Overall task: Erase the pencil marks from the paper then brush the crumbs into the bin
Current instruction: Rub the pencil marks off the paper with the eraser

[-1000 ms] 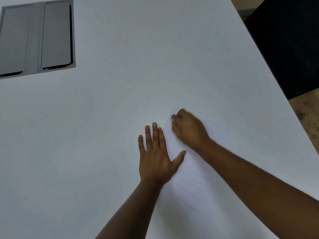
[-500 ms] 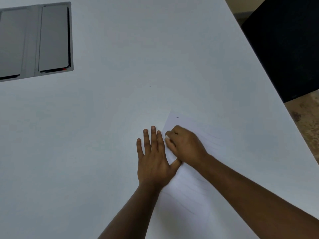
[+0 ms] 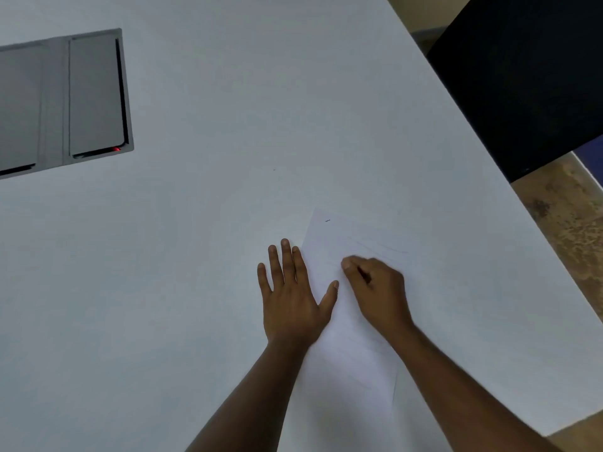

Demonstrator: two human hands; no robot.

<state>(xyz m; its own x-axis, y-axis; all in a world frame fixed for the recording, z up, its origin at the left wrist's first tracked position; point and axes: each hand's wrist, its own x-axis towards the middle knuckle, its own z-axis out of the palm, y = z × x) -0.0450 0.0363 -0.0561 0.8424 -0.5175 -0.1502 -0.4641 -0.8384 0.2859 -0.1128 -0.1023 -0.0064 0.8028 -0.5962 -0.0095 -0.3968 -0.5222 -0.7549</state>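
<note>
R hand (image 3: 375, 285) curled shut, prob on eraser, can't see it. L hand (image 3: 292, 301) flat, fingers spread, pinning paper (image 3: 349, 353) edge. Short light strokes away from L, w/o creasing.

the sheet of paper (image 3: 346, 321) is lying flat on the table (image 3: 228, 109), toward its near right part. the left hand (image 3: 292, 298) is lying flat across the paper's left edge, palm on the table, thumb on the sheet. the right hand (image 3: 378, 288) is sitting on the paper, just right of the left hand. a recessed panel (image 3: 65, 99) is sitting in the table at far left, well apart from the paper. a dark box (image 3: 528, 76) is standing beyond the table's right edge.
</note>
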